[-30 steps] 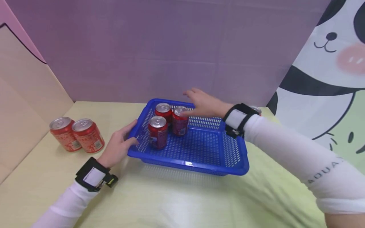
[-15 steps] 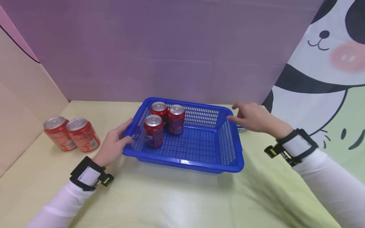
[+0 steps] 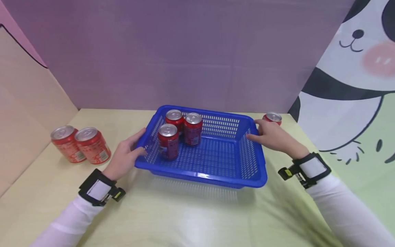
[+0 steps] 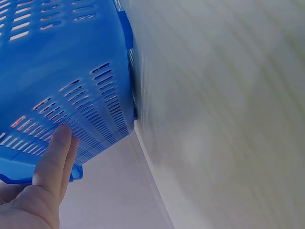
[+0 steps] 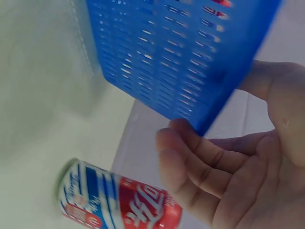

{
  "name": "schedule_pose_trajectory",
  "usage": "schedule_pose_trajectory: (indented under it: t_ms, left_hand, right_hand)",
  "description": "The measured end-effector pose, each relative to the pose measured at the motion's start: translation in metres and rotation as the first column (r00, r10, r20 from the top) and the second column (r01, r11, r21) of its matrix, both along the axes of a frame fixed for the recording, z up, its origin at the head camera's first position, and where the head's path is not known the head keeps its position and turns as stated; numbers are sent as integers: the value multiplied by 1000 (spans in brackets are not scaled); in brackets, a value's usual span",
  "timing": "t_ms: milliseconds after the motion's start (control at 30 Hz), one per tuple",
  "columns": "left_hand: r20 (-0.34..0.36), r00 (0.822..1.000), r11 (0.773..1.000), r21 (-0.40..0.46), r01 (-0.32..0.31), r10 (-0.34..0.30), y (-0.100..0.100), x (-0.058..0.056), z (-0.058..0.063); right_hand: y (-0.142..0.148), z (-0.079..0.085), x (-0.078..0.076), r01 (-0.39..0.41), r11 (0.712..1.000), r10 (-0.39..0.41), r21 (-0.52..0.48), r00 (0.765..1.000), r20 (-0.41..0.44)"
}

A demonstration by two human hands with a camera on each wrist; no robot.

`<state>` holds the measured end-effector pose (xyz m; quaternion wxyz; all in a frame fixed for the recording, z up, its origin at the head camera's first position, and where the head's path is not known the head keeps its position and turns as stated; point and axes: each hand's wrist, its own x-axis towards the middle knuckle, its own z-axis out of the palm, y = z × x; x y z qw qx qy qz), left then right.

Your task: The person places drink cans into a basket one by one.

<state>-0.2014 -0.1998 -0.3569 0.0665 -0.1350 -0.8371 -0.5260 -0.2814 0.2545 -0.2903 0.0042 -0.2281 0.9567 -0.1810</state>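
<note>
A blue plastic basket (image 3: pixel 203 176) stands on the table between my hands. Grouped at its left end are three upright red soda cans, the front one (image 3: pixel 168 141) nearest me. My left hand (image 3: pixel 124 156) grips the left rim, thumb over the top; in the left wrist view its straight fingers (image 4: pixel 52 167) lie against the perforated outer wall. At the right rim, my right hand (image 3: pixel 274 135) pinches the edge between thumb and fingers; the right wrist view has its curled fingers (image 5: pixel 190 167) at the basket's outer side. Just beyond that hand stands another soda can (image 3: pixel 273 117), partly hidden by it.
Two more red soda cans (image 3: pixel 89 145) stand side by side on the table, left of the basket. A purple backdrop (image 3: pixel 191 58) rises behind the table, and a panda-print panel (image 3: pixel 345 123) is at the right.
My right hand has moved from above the cans in the basket to the right rim and now grips it. The left hand keeps its hold, and the cans stay in place.
</note>
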Motion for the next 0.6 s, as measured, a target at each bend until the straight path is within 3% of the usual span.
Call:
schedule_pose_trajectory:
  t_ms: [367, 600]
  left_hand:
    - [2, 1000, 1000, 0, -1, 1, 0, 3, 1]
    - [3, 1000, 999, 36, 4, -4, 1, 1, 1]
  right_hand:
    - [-4, -21, -3, 63, 995, -66, -78, 997, -32]
    - [-2, -28, -2, 129, 975, -129, -184, 992, 10]
